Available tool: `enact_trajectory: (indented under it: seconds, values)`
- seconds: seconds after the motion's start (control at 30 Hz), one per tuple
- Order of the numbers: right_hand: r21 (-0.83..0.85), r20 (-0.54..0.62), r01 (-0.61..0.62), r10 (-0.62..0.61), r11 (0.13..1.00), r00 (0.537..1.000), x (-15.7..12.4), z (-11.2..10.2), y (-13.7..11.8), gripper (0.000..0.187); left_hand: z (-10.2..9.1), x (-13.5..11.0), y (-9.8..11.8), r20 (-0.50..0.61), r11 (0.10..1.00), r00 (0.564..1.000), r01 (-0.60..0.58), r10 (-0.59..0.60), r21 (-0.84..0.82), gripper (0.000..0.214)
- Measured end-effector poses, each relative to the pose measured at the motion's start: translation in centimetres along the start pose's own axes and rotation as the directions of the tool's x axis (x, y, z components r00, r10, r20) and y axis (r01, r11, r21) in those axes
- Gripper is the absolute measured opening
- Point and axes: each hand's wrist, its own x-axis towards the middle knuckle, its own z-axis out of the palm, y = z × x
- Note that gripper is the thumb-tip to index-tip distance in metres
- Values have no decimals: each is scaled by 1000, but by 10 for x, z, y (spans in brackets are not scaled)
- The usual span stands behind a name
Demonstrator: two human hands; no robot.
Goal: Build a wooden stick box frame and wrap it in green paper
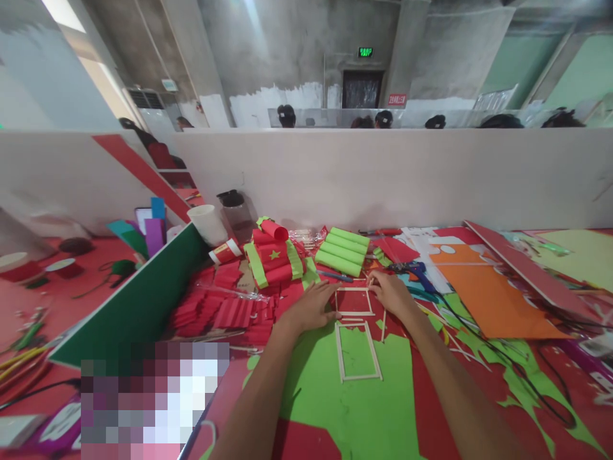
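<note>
Two rectangular frames of thin pale wooden sticks lie one behind the other. The far stick frame (354, 314) rests between my hands, over red and green material. My left hand (313, 306) lies flat with fingers stretched out, its fingertips and thumb at that frame's left side. At the far right corner, my right hand (389, 292) is closed in a pinch, with a pale stick end showing at its fingertips. Nearer to me, the second stick frame (361, 378) lies flat on a green sheet (311, 383). A loose stick (384, 326) is beside my right wrist.
Behind my hands stand a red-and-green paper model with a yellow star (274, 255) and a ridged green piece (342, 251). A blue glue gun (421, 275) with a dark cable lies right, near orange sheets (502, 300). A green board (138, 300) leans at left.
</note>
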Motion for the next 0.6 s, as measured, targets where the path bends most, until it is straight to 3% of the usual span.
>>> enact_trajectory:
  seconds: [0.6]
  values:
    - [-94,7,-25,26,995,1000,4,2,2,8,2,1,0,-22,999,999,-37,37,12,69]
